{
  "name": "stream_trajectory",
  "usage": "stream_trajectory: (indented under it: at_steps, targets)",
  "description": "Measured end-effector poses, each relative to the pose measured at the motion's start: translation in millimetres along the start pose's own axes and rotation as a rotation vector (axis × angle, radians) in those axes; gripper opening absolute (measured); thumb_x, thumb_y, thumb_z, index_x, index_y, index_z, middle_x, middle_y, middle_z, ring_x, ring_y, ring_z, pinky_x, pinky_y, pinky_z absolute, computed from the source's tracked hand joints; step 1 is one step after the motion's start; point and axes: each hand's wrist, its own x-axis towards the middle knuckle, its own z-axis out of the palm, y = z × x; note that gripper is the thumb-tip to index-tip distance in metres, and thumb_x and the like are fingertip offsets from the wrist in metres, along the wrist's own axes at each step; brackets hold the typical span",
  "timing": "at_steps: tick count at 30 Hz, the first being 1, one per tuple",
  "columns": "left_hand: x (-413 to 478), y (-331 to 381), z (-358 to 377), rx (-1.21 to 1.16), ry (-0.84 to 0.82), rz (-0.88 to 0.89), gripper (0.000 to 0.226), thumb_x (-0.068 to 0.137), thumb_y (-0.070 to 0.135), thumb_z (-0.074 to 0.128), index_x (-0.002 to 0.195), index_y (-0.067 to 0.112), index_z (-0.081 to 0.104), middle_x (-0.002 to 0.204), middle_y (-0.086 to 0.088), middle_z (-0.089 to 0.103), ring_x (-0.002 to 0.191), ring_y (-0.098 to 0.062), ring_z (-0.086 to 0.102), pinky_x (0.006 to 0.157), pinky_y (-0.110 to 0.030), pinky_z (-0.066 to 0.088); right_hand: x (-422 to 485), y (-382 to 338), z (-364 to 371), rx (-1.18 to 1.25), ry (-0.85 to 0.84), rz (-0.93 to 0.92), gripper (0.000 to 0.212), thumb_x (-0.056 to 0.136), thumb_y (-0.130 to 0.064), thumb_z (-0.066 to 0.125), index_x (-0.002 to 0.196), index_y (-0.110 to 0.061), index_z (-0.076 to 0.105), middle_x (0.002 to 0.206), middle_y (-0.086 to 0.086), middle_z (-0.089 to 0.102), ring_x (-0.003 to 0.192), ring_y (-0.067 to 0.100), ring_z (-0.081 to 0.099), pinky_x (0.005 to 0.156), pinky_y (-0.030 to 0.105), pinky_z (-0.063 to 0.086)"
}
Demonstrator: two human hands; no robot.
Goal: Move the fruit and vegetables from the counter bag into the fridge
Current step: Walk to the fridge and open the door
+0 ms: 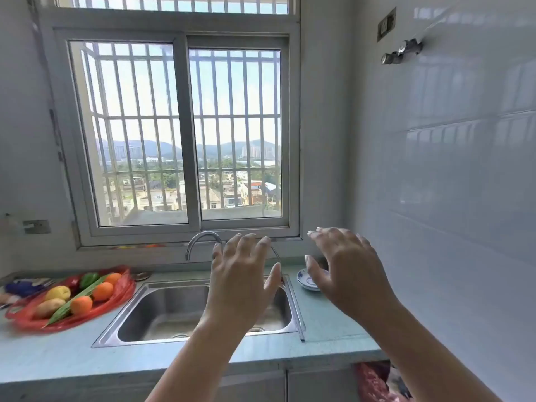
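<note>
Both spread, holding nothing: left grip [240, 274] over sink [162, 309], right grip [345, 271] over table [58, 352]; bag [123, 287] at nine o'clock.

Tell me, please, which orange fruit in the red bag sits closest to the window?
The rearmost orange fruit, just right of the green pepper; the other two lie nearer the front of the counter.

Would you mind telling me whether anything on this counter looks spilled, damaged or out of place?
Nothing stands out: the produce lies inside the open red bag, and the small bowl sits upright beside the sink.
</note>
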Motion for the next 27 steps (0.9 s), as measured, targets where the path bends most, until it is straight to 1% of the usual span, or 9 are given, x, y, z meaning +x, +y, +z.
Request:
stream_trajectory:
  at_steps: [3,5,8,10,15,21,24,27]
  targets:
    - [-9.5,-19.6,1.9,0.003,0.036,-0.008,0.049,0.078,0.043,0.039,0.107,0.013,0.063,0.107,-0.01,0.066,0.1,-0.032,0.062,0.089,-0.056,0.043,-1.7,-11.0,12.3,0.008,0.0,-0.039,0.048,0.078,-0.038,0.038,0.106,-0.01,0.066,0.103,0.008,0.07,0.097,0.028,0.065,0.082,0.052,0.052]
    - [-19.8,-37.0,5.3,0.018,0.046,-0.051,0.05,0.079,0.044,0.039,0.109,0.012,0.063,0.11,-0.01,0.065,0.102,-0.032,0.061,0.09,-0.057,0.04,-5.5,-18.3,25.0,0.01,-0.002,-0.038,0.05,0.077,-0.038,0.036,0.106,-0.01,0.065,0.103,0.007,0.069,0.097,0.027,0.065,0.083,0.052,0.051]
    - [-36.6,-58.2,11.0,0.017,0.071,-0.095,0.049,0.079,0.043,0.04,0.107,0.011,0.064,0.109,-0.01,0.065,0.103,-0.033,0.06,0.09,-0.059,0.039,-10.4,-36.7,46.6,0.052,0.0,-0.043,0.049,0.078,-0.039,0.037,0.107,-0.012,0.066,0.104,0.005,0.069,0.099,0.025,0.064,0.085,0.051,0.05]
    - [-48.1,-73.6,14.7,0.017,0.07,-0.125,0.048,0.079,0.042,0.041,0.106,0.01,0.065,0.108,-0.012,0.066,0.102,-0.035,0.061,0.088,-0.06,0.041,-14.0,-51.9,63.1,0.068,-0.021,-0.054,0.048,0.078,-0.039,0.038,0.107,-0.014,0.066,0.106,0.004,0.069,0.101,0.025,0.063,0.086,0.05,0.05]
    - [-73.0,-118.9,23.2,0.04,0.02,-0.178,0.047,0.079,0.039,0.041,0.106,0.008,0.065,0.107,-0.014,0.065,0.101,-0.036,0.061,0.082,-0.061,0.047,-13.2,-92.0,101.8,0.126,-0.053,-0.101,0.046,0.078,-0.038,0.04,0.105,-0.012,0.067,0.104,0.006,0.069,0.1,0.027,0.064,0.084,0.048,0.049]
    - [-97.9,-182.6,29.3,0.079,-0.057,-0.258,0.049,0.08,0.041,0.041,0.109,0.009,0.064,0.111,-0.014,0.064,0.104,-0.035,0.06,0.089,-0.06,0.043,-4.2,-152.4,146.6,0.232,-0.079,-0.17,0.045,0.078,-0.038,0.043,0.106,-0.013,0.066,0.104,0.005,0.068,0.099,0.026,0.064,0.085,0.046,0.049]
    - [-111.3,-214.1,31.1,0.113,-0.079,-0.297,0.049,0.08,0.04,0.041,0.109,0.009,0.064,0.111,-0.014,0.065,0.104,-0.034,0.06,0.09,-0.058,0.042,-2.8,-180.9,171.9,0.297,-0.095,-0.193,0.044,0.079,-0.037,0.044,0.108,-0.012,0.065,0.106,0.005,0.068,0.1,0.027,0.063,0.086,0.049,0.05]
    - [-128.4,-241.3,33.0,0.152,-0.106,-0.35,0.048,0.08,0.04,0.041,0.109,0.01,0.063,0.111,-0.014,0.065,0.105,-0.034,0.06,0.091,-0.058,0.04,-3.6,-205.6,196.2,0.343,-0.125,-0.227,0.043,0.079,-0.036,0.044,0.109,-0.013,0.065,0.108,0.005,0.068,0.103,0.027,0.063,0.088,0.049,0.047]
